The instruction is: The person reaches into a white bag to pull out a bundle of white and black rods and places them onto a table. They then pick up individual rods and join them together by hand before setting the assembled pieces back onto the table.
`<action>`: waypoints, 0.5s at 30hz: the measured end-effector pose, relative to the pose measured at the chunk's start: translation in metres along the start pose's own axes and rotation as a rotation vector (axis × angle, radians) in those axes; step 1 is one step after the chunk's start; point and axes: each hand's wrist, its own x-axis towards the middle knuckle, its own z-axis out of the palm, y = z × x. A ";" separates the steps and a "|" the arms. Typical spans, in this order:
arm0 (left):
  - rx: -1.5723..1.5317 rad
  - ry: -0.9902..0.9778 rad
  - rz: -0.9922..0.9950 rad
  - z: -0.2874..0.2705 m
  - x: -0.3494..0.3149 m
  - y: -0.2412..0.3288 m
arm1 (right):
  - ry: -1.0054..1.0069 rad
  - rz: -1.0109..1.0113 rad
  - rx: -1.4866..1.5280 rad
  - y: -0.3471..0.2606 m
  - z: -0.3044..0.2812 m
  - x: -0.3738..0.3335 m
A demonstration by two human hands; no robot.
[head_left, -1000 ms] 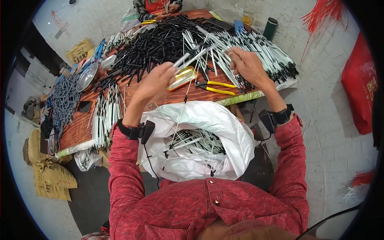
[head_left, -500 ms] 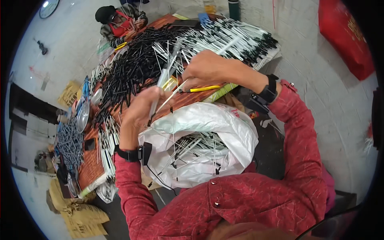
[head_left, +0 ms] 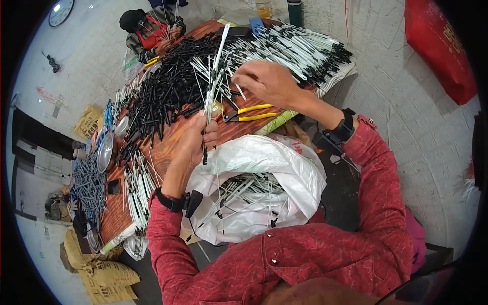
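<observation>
The left hand [head_left: 195, 140] grips a bunch of white rods [head_left: 213, 84] upright while the right hand [head_left: 267, 81] pinches one, best added with ends level.

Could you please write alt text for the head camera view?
A person's left hand grips a bundle of thin white rods upright while the right hand reaches into it. Yellow-handled pliers lie on the cluttered table, above a white bag of rods.

One yellow-handled pliers [head_left: 252, 113], one white bag [head_left: 264, 188], two bottles [head_left: 295, 11], perhaps hundreds of rods [head_left: 284, 46]
</observation>
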 end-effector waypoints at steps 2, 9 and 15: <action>0.139 -0.085 0.046 0.014 0.002 -0.004 | -0.214 0.309 0.212 -0.005 0.005 -0.008; 0.195 -0.176 0.042 0.054 0.014 -0.021 | -0.210 0.405 0.450 0.019 0.041 -0.016; 0.133 -0.217 0.021 0.066 0.023 -0.025 | -0.316 0.534 0.630 0.033 0.042 -0.013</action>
